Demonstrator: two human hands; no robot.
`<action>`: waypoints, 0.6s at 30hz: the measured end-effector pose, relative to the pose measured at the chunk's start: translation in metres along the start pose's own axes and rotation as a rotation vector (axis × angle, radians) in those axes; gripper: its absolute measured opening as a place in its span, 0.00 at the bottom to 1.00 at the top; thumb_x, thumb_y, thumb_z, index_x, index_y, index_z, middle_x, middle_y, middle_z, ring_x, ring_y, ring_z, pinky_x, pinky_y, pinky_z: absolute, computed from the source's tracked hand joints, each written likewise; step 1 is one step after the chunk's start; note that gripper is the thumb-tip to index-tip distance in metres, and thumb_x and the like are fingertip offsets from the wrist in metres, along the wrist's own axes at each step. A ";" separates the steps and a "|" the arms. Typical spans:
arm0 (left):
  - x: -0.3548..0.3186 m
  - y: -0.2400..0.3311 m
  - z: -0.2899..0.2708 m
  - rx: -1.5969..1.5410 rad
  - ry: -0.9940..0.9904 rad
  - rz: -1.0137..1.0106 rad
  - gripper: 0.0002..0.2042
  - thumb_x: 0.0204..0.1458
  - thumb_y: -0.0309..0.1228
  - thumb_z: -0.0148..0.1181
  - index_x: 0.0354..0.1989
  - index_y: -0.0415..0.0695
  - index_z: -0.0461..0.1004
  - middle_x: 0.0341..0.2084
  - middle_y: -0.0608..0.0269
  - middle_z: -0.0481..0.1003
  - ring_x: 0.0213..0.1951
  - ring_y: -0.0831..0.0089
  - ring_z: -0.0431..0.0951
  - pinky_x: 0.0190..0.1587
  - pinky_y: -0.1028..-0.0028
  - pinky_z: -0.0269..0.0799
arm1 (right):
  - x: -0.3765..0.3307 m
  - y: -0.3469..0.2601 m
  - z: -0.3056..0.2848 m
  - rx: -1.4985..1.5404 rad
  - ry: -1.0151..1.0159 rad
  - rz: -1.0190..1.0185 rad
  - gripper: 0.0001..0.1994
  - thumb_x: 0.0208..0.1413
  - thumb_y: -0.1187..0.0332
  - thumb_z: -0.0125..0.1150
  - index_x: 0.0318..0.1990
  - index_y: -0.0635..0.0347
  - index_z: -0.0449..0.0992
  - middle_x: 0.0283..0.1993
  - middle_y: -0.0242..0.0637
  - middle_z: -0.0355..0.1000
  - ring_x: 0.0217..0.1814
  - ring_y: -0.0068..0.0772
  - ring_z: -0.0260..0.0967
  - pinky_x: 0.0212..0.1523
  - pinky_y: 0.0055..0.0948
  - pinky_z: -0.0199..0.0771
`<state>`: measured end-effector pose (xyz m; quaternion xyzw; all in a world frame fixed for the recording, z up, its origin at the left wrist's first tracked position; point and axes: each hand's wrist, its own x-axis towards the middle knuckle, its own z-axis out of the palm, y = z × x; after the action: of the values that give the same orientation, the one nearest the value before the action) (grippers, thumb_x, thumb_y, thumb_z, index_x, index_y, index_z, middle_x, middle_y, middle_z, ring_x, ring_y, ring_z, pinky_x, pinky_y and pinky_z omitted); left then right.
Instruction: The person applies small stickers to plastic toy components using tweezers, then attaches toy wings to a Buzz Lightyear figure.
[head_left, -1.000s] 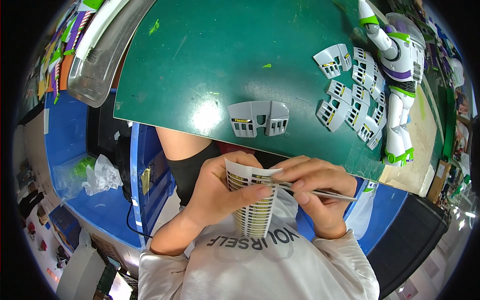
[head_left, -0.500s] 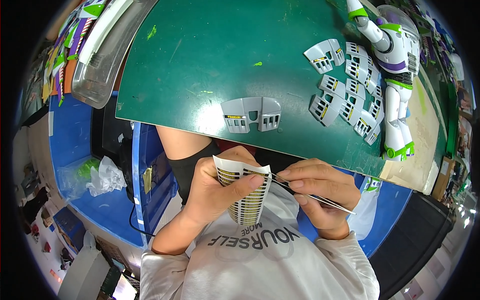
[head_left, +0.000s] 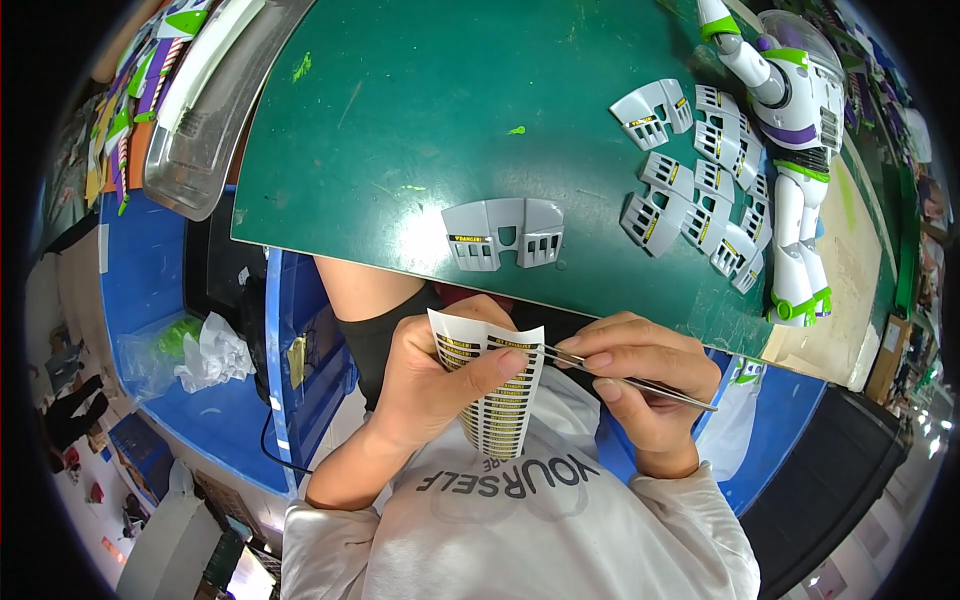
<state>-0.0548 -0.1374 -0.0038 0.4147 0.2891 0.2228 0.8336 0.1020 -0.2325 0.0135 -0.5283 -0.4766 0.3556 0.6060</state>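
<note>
A: What lies at the far left?

B: A clear plastic tray [head_left: 205, 120] hangs over the left edge of the green mat [head_left: 420, 130]; below it, beside the blue frame, a crumpled white bag [head_left: 212, 352] sits low down.

A: And the left hand?

B: The left hand [head_left: 440, 375] is closed around a curled sticker sheet [head_left: 495, 385]; the thumb presses across the front of the sheet, the fingers wrap behind it; the sheet is white with rows of yellow and black strips, held just below the mat's near edge, in front of the person's chest.

A: What is on the mat above it?

B: A grey curved panel [head_left: 505, 232] lies flat near the mat's front edge, apart from both hands.

A: The right hand?

B: The right hand [head_left: 640, 375] pinches metal tweezers [head_left: 625, 375] between thumb and fingers; the tips reach left to the top edge of the sheet; whether they grip a sticker I cannot tell.

A: Further right?

B: A cluster of small grey vented panels [head_left: 700, 200] lies on the mat; just beside them a white, green and purple toy figure [head_left: 795, 150] lies along the right edge.
</note>
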 end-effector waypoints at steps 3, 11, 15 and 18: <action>0.001 0.000 0.000 -0.020 0.009 -0.010 0.04 0.45 0.23 0.59 0.25 0.36 0.72 0.23 0.68 0.70 0.24 0.86 0.67 0.25 0.85 0.61 | 0.002 0.000 0.000 -0.001 -0.001 0.000 0.09 0.37 0.83 0.56 0.31 0.70 0.75 0.34 0.49 0.72 0.35 0.41 0.71 0.36 0.31 0.72; 0.004 -0.001 -0.002 0.383 0.067 0.244 0.05 0.41 0.22 0.61 0.26 0.35 0.72 0.23 0.64 0.71 0.24 0.80 0.69 0.26 0.83 0.63 | 0.005 0.004 0.000 -0.017 -0.013 -0.012 0.08 0.38 0.83 0.55 0.30 0.70 0.75 0.34 0.49 0.72 0.33 0.40 0.72 0.34 0.29 0.72; 0.004 -0.002 -0.010 1.135 0.115 0.706 0.11 0.28 0.20 0.63 0.25 0.38 0.74 0.27 0.59 0.72 0.28 0.65 0.72 0.30 0.73 0.68 | 0.006 0.004 -0.008 0.101 0.123 0.149 0.06 0.42 0.82 0.54 0.30 0.73 0.74 0.34 0.51 0.72 0.30 0.34 0.71 0.31 0.25 0.72; 0.007 -0.001 -0.006 1.402 -0.021 0.780 0.05 0.37 0.25 0.56 0.25 0.41 0.72 0.39 0.59 0.71 0.46 0.61 0.70 0.47 0.67 0.64 | 0.015 0.010 -0.014 0.111 0.174 0.235 0.06 0.46 0.81 0.53 0.33 0.73 0.73 0.35 0.50 0.71 0.32 0.32 0.71 0.32 0.23 0.72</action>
<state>-0.0538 -0.1308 -0.0099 0.9149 0.1881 0.2607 0.2439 0.1202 -0.2207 0.0068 -0.5751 -0.3367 0.4026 0.6275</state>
